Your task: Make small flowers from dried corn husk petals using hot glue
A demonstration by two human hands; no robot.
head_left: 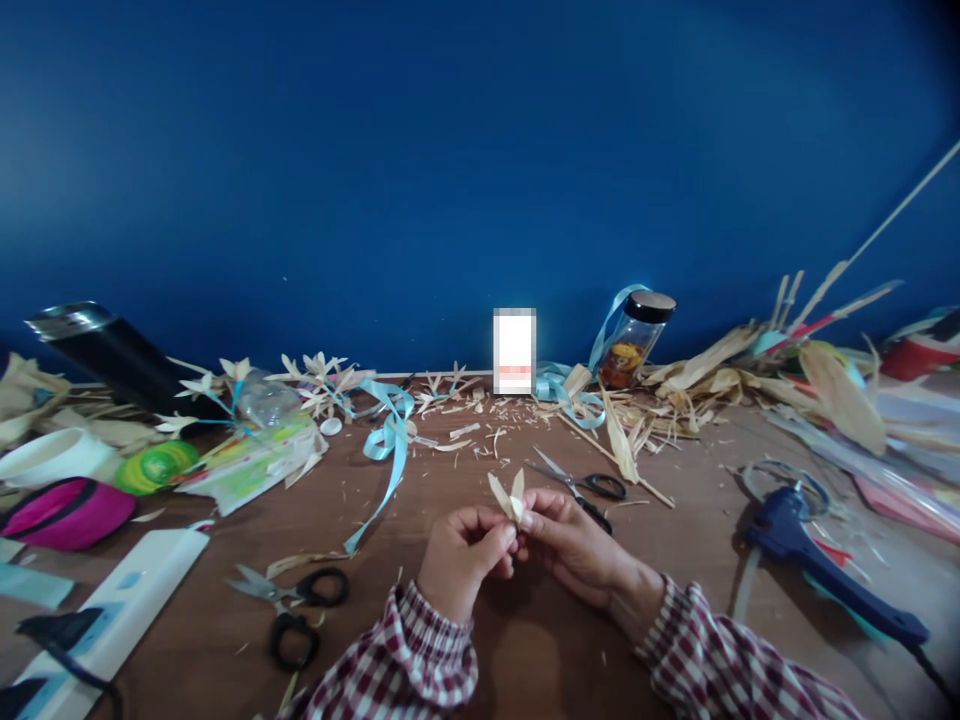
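Just in front of the black-handled scissors point(581, 487), both my hands, left point(461, 555) and right point(574, 540), have fingers pinched on a husk flower point(510, 495): two petals up, looks like more left to add.

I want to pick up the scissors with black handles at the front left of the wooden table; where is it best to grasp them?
Probably by the black handle loops of the black-handled scissors, from the near edge: the loops lie toward the person, and the open blades point left, away.
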